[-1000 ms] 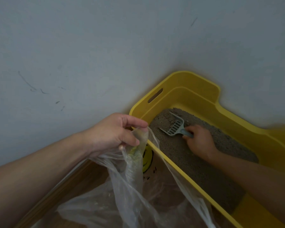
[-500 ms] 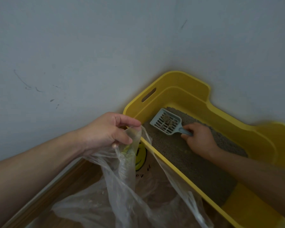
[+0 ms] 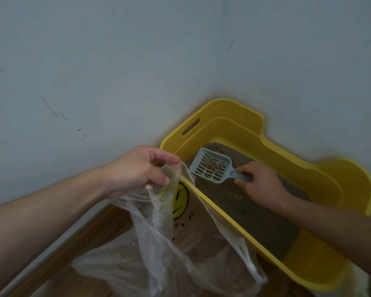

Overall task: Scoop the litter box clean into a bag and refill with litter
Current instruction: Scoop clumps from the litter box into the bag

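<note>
A yellow litter box [image 3: 229, 112] stands in the wall corner, with grey-brown litter [image 3: 244, 211] in its bottom. My right hand [image 3: 260, 185] grips the handle of a pale blue slotted scoop [image 3: 210, 167], held just above the litter at the box's far end. Several brown clumps lie in the scoop. My left hand [image 3: 137, 170] pinches the rim of a clear plastic bag [image 3: 169, 254] and holds it up against the box's near wall. A yellow smiley face is printed on the bag, which hangs open down to the floor.
A pale grey wall [image 3: 116, 61] with a few dark scuff marks runs behind the box. Below the bag is a wooden floor [image 3: 88, 239], with a light baseboard along the wall. The box has a slot handle [image 3: 190, 126] in its far wall.
The scoop went from digging in the litter to lifted and level with clumps in it. It has since shifted slightly toward the bag. My left hand keeps the bag held up.
</note>
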Demonstrator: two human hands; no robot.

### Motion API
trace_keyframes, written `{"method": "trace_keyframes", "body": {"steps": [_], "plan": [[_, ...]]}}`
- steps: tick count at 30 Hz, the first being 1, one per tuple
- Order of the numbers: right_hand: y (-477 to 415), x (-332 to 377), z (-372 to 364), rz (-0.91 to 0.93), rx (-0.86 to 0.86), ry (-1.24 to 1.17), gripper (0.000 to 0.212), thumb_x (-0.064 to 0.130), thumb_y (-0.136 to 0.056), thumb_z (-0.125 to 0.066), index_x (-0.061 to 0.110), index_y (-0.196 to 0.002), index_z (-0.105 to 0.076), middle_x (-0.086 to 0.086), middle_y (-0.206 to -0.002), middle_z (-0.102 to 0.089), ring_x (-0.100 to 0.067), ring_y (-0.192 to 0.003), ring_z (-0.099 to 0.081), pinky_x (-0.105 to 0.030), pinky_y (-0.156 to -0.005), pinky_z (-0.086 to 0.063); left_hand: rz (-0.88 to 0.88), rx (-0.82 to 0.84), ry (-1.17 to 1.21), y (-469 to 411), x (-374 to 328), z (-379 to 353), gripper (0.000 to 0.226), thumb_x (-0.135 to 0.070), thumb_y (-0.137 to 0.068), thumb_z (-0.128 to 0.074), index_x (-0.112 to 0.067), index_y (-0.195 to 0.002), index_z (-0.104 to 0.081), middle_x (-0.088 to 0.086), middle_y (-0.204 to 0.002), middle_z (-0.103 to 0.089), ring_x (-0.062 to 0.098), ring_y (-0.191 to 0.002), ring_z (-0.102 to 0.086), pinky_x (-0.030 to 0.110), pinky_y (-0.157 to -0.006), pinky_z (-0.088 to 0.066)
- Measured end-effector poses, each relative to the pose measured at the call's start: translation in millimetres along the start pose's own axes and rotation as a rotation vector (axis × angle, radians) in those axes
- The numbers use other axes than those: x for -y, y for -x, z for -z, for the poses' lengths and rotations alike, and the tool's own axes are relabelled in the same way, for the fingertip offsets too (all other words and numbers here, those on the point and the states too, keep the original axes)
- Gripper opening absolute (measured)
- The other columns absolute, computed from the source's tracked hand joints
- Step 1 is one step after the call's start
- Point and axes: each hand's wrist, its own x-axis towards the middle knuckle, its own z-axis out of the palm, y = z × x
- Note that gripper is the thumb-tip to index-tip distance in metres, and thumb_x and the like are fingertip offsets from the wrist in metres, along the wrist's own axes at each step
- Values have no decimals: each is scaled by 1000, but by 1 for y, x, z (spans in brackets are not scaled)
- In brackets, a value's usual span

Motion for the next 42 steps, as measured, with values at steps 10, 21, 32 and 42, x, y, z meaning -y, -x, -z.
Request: {"method": "trace_keyframes", "body": {"steps": [10,21,32,42], "plan": [[37,30,70,181,-34,-13,21,20,-83,-76,22,-104,-74,12,-92,-63,-3,-82,-57,-23,-70,-45,-36,-9,-51,14,-2,-5,51,18,-75,-67,-18,-111,-73,2,-122,-70,33,-92,-72,54,-91,-52],[78,55,100,458,178,24,22,23,-79,-80,27,-101,-76,19,-94,-63,2,-87,-60,-15,-71,-44,-70,28,-92,29,-5,-8,51,16,-76,-67,-19,-113,-71,-8,-109,-74,15,-66,-60,32,-65,-47],[81,69,79,485,364,70,25,29,-86,-71,27,-111,-74,19,-97,-61,0,-87,-58,-29,-74,-52,-73,61,-88,38,-6,-14,52,16,-77,-66,-15,-119,-68,-6,-109,-73,24,-72,-57,29,-58,-44],[78,64,78,463,397,148,26,28,-89,-68,26,-115,-73,19,-100,-60,0,-91,-57,-30,-81,-51,-89,65,-105,35,-2,-10,56,17,-76,-65,-19,-120,-69,-7,-115,-73,32,-89,-62,53,-87,-45]]}}
